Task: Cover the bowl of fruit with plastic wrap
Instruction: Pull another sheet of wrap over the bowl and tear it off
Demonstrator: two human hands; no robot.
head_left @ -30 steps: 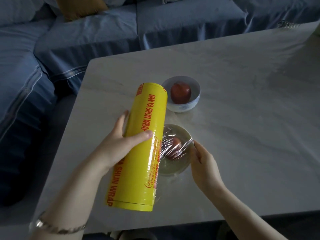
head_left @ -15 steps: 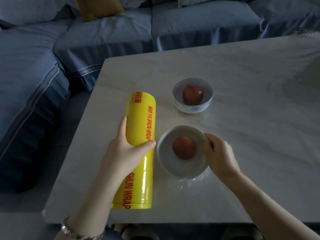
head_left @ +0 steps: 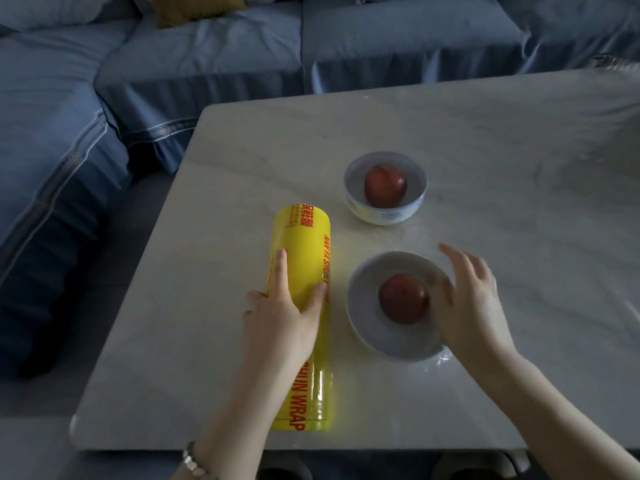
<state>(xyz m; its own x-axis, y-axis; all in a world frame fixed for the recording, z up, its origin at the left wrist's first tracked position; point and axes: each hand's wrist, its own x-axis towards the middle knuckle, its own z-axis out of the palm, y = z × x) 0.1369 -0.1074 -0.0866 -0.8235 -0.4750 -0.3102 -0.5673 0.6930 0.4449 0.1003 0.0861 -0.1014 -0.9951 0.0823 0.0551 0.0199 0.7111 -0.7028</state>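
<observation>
We saw a pale marble counter (head_left: 485,150) with a blue fabric sofa (head_left: 207,64) around its far and left sides, from 9 to 12 o'clock. Close to the person stood a round greyish-white ceramic bowl (head_left: 363,306), and one round red fruit (head_left: 403,299) lay in the middle of it. At 5 o'clock of this bowl a crumpled piece of clear plastic film (head_left: 443,358) was lying on the counter, touching the foot of the bowl. We could not tell whether any film was stretched over the mouth of the bowl.

At 9 o'clock of the bowl, just beside it, a long yellow roll of plastic wrap with red letters (head_left: 301,251) lay flat on the counter, with its ends pointing to 12 and 6 o'clock. The left hand (head_left: 284,317) held the roll from above: the forefinger was straight along the top, the thumb was on the bowl side, and the other fingers were bent down the far side. A metal bracelet (head_left: 192,460) was on that wrist.

The right hand (head_left: 471,306) was at 3 o'clock of the bowl, over its rim, with the fingers loose and spread and nothing held. It was blurred, so we could not tell if it touched the rim.

At 12 o'clock of the near bowl, well apart from it, stood a second white ceramic bowl with a blue pattern (head_left: 384,216), also with a round red fruit inside (head_left: 384,187).
</observation>
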